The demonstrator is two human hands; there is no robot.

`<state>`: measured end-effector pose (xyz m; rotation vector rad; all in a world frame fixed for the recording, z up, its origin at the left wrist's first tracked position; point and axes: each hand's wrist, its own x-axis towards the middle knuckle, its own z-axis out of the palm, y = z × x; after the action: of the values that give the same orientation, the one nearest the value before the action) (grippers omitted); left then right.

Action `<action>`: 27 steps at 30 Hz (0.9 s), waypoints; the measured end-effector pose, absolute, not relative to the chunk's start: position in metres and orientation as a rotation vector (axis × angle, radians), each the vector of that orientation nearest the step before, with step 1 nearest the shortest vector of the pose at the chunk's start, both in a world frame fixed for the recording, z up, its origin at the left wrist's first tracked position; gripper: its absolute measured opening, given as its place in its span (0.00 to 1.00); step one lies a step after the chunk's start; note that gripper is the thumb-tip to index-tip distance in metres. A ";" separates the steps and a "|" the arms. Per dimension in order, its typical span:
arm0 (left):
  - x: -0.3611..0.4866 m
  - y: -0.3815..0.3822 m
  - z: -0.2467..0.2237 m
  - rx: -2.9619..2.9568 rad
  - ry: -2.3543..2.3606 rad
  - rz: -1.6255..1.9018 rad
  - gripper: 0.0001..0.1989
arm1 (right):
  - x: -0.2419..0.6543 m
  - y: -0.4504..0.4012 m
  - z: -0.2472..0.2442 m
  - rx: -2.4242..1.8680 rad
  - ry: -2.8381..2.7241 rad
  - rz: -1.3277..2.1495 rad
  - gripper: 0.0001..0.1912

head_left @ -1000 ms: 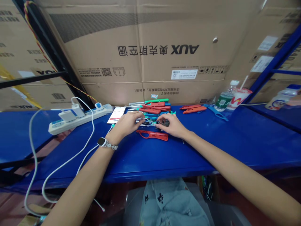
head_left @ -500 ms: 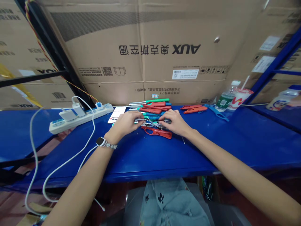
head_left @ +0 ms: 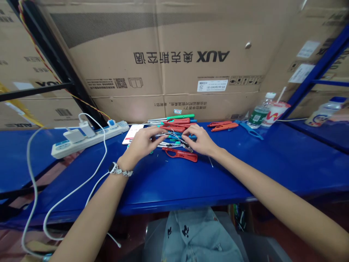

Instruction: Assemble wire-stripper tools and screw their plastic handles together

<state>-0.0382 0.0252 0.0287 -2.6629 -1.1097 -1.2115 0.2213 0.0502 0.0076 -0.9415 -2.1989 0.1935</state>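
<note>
Just beyond the red shell [head_left: 180,154], your left hand [head_left: 143,142] pinches a thin metal rod [head_left: 161,135], fingertips nearly together; your right hand [head_left: 201,140] curls near the shell's wires [head_left: 177,137], grip unclear; these wires lie behind it.

Brown cardboard [head_left: 106,63] behind blue tabletop [head_left: 226,178]

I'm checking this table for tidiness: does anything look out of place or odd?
The large brown cardboard panel behind the work has its printing upside down, and tiny white scraps lie like litter on the glossy blue tabletop, near the frontmost long red plastic shell.
</note>
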 end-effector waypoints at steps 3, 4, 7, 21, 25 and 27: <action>-0.039 0.024 0.030 -2.639 -1.096 -1.267 0.11 | 0.229 0.035 0.009 -0.817 -2.257 0.383 0.08; -0.039 0.024 0.030 -2.635 -1.094 -1.279 0.10 | 0.231 0.031 0.008 -0.824 -2.263 0.397 0.08; -0.038 0.023 0.029 -2.639 -1.075 -1.318 0.09 | 0.229 0.026 0.003 -0.924 -2.250 0.384 0.11; -0.045 0.016 0.024 -2.711 -1.141 -1.303 0.07 | 0.235 0.023 0.002 -0.868 -2.073 0.476 0.05; -0.041 0.014 0.022 -2.696 -1.103 -1.302 0.06 | 0.232 0.021 0.003 -0.754 -2.182 0.485 0.21; -0.038 0.013 0.022 -2.687 -1.077 -1.279 0.05 | 0.226 0.022 0.006 -0.695 -2.172 0.569 0.20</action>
<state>-0.0381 0.0132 0.0216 -2.6865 -1.0773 -1.2791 0.2265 0.0216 0.0064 -0.6946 -2.1716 0.5694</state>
